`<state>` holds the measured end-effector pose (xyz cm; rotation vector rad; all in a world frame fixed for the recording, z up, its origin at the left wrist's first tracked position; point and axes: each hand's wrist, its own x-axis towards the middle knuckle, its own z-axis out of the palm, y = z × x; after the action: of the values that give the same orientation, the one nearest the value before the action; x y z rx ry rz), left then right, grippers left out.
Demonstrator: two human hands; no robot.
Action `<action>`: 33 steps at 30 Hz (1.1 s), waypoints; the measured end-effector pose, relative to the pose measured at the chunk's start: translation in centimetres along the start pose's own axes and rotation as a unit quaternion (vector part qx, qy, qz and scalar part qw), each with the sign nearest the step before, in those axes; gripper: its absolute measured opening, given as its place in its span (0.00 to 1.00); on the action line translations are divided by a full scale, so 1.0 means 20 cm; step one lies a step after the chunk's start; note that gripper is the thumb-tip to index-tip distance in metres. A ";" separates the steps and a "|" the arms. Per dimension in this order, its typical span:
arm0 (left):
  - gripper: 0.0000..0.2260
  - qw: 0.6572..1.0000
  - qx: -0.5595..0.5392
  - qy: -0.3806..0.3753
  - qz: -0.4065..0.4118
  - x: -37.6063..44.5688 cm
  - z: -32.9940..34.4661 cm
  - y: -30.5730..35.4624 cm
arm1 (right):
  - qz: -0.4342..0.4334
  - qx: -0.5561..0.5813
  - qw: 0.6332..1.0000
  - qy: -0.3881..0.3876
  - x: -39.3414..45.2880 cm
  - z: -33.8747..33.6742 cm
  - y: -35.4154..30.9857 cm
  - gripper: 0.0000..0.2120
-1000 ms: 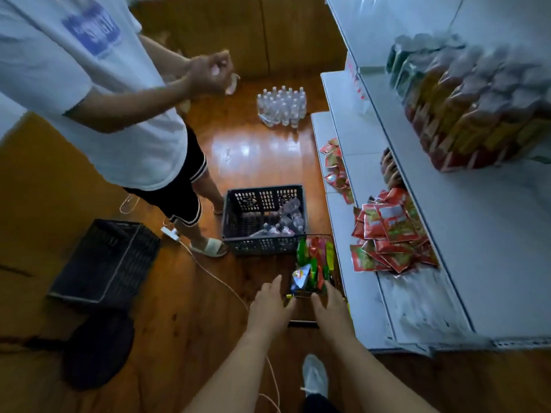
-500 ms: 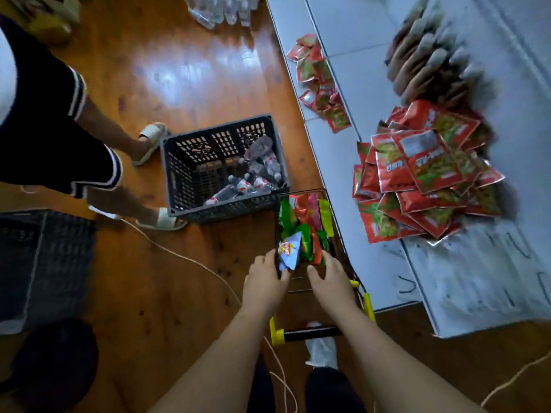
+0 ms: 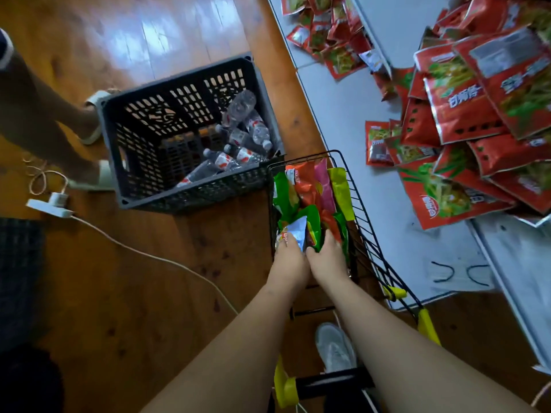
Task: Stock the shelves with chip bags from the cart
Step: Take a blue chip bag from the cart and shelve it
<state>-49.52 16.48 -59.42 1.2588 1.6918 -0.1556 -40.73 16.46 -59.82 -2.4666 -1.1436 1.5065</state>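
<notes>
A black wire cart (image 3: 355,189) stands against the low white shelf (image 3: 343,114) and holds several green, orange, pink and yellow chip bags (image 3: 304,186). Both my hands are inside its basket, side by side. My left hand (image 3: 290,263) has its fingers closed on a blue-and-white chip bag (image 3: 298,234). My right hand (image 3: 328,260) grips a green chip bag (image 3: 313,223) just beside it. A heap of red snack bags (image 3: 465,114) lies on the shelf to the right.
A black plastic crate (image 3: 185,201) with water bottles (image 3: 247,135) sits on the wooden floor, touching the cart's left front. Another person's legs (image 3: 35,114) stand left of it. A power strip (image 3: 49,208) and its cable (image 3: 149,254) cross the floor. More red bags (image 3: 328,34) lie farther along the shelf.
My head has tilted down and moved closer. Both hands have gone from the cart's near edge deeper into the basket and closed on bags.
</notes>
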 end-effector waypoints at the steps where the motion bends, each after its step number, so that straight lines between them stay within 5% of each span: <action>1: 0.27 1.000 0.003 0.004 -0.020 0.03 0.03 0.00 | -0.004 -0.008 1.000 -0.002 0.03 0.00 0.01 0.30; 7: 0.13 0.987 0.069 0.124 -0.069 0.12 0.10 0.04 | -0.035 -0.030 0.999 -0.025 0.11 -0.02 0.01 0.03; 16: 0.16 0.983 0.125 0.135 -0.020 -0.11 -0.12 0.19 | -0.059 0.028 0.998 0.026 -0.10 -0.17 -0.04 0.07; 21: 0.13 0.981 -0.157 0.086 -0.068 -0.35 -0.32 0.38 | -0.056 0.177 0.982 -0.020 -0.35 -0.40 -0.23 0.16; 24: 0.06 0.947 -0.297 0.088 -0.079 -0.58 -0.53 0.51 | -0.085 0.222 0.969 -0.065 -0.61 -0.58 -0.36 0.23; 28: 0.09 0.867 -0.481 0.096 -0.090 -0.88 -0.83 0.61 | -0.208 0.194 0.951 -0.119 -0.98 -0.83 -0.52 0.27; 30: 0.06 0.859 -0.494 0.125 -0.053 -1.04 -1.00 0.66 | -0.268 0.182 0.938 -0.123 -1.16 -0.95 -0.62 0.32; 33: 0.14 0.857 -0.490 0.160 0.018 -1.33 -1.24 0.74 | -0.316 0.152 0.931 -0.099 -1.41 -1.07 -0.77 0.45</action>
<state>-53.74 20.46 -20.59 0.5321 1.6402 0.8901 -39.99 17.80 -21.18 -1.5557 -1.4177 1.5784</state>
